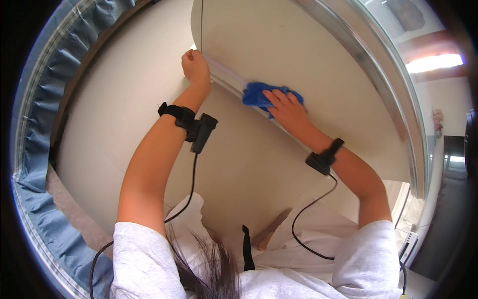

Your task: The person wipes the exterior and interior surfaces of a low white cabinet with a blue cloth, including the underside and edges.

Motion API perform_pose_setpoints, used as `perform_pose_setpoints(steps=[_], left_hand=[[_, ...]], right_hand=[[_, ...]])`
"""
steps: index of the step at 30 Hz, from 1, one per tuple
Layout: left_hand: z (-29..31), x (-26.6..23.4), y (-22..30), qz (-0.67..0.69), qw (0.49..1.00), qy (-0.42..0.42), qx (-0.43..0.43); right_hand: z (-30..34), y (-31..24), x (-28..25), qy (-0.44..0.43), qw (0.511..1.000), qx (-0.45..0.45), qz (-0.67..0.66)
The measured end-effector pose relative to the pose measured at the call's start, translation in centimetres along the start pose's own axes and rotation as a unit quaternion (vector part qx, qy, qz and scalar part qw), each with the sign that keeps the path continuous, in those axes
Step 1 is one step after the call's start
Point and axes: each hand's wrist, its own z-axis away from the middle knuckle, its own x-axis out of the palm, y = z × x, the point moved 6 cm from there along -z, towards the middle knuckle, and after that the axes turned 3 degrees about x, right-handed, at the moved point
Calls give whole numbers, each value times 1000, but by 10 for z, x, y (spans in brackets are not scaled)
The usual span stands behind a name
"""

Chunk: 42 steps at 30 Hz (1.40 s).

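My right hand (290, 113) presses a crumpled blue cloth (255, 94) with its fingers bent over it. The cloth lies against a narrow white ledge (226, 75) along the bottom of a large cream panel (308, 55), touching the panel's lower part. Farther left, my left hand (195, 67) is curled into a loose fist beside the panel's left end, close to a vertical seam. Nothing shows between its fingers. Black strapped devices sit on my left forearm (186, 122) and near my right wrist (324, 157), each with a cable.
A pale floor (114, 99) spreads below the ledge and to the left. Blue gathered fabric (35, 124) hangs along the left side. A shiny curved edge (378, 65) borders the panel on the right, and a dark glossy surface (443, 199) stands beyond it.
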Motion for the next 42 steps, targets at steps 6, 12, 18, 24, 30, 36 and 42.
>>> perform_pose_setpoints(steps=[6,12,18,24,30,36,42], left_hand=[[-7,9,12,-23,995,-2,94],[5,12,7,-25,994,-5,110],[53,23,94,-76,893,-144,419],[124,34,127,-101,782,-280,548],[128,43,126,-17,828,-281,486],[140,51,121,-41,797,-306,520],[127,47,124,33,879,-262,398]], right_hand=[[-17,56,-143,160,981,101,43],[-97,22,-106,242,962,82,98],[-20,-7,-20,36,998,-50,15],[4,0,-39,11,1000,-5,11],[12,1,-42,19,998,54,-10],[13,-4,-44,40,996,78,-16],[13,-4,-45,45,996,75,-18]])
